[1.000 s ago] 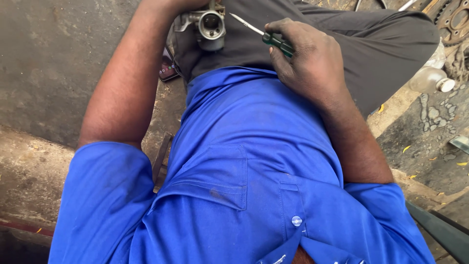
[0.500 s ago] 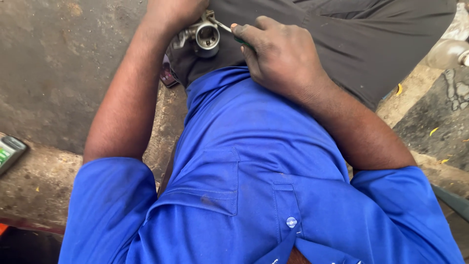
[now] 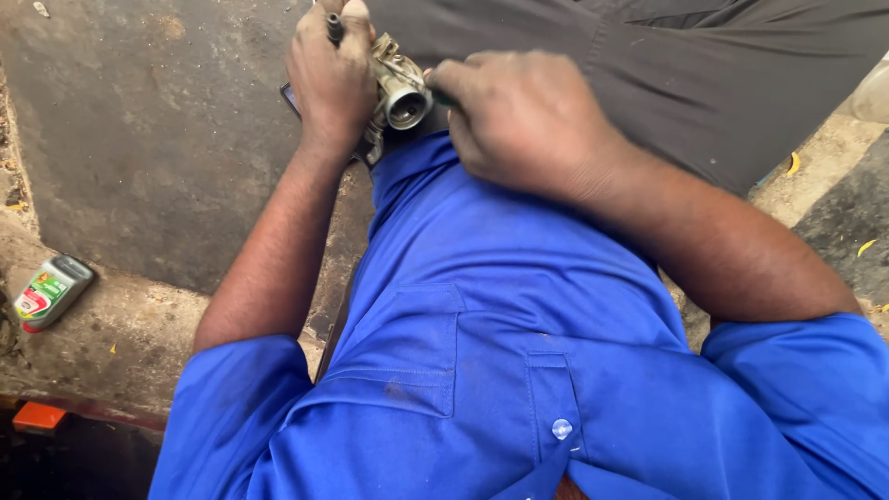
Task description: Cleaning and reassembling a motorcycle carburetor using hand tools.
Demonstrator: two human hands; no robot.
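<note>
A small grey metal carburetor with a round open throat rests above my lap, against my grey trousers. My left hand grips it from the left side, and a short black stub sticks up between the fingers. My right hand is closed and pressed against the carburetor's right side. It hides the green-handled screwdriver almost wholly; only a dark sliver shows at the fingers. My blue shirt fills the lower half of the view.
A small green and white bottle lies on the concrete ledge at the left. An orange object sits below it at the lower left. Dark stained ground lies behind the left arm. Yellow scraps dot the right side.
The right hand has moved left to the carburetor, and the screwdriver's shaft no longer shows. Both hands and the carburetor now sit lower in view, and the bottle has come into sight at left.
</note>
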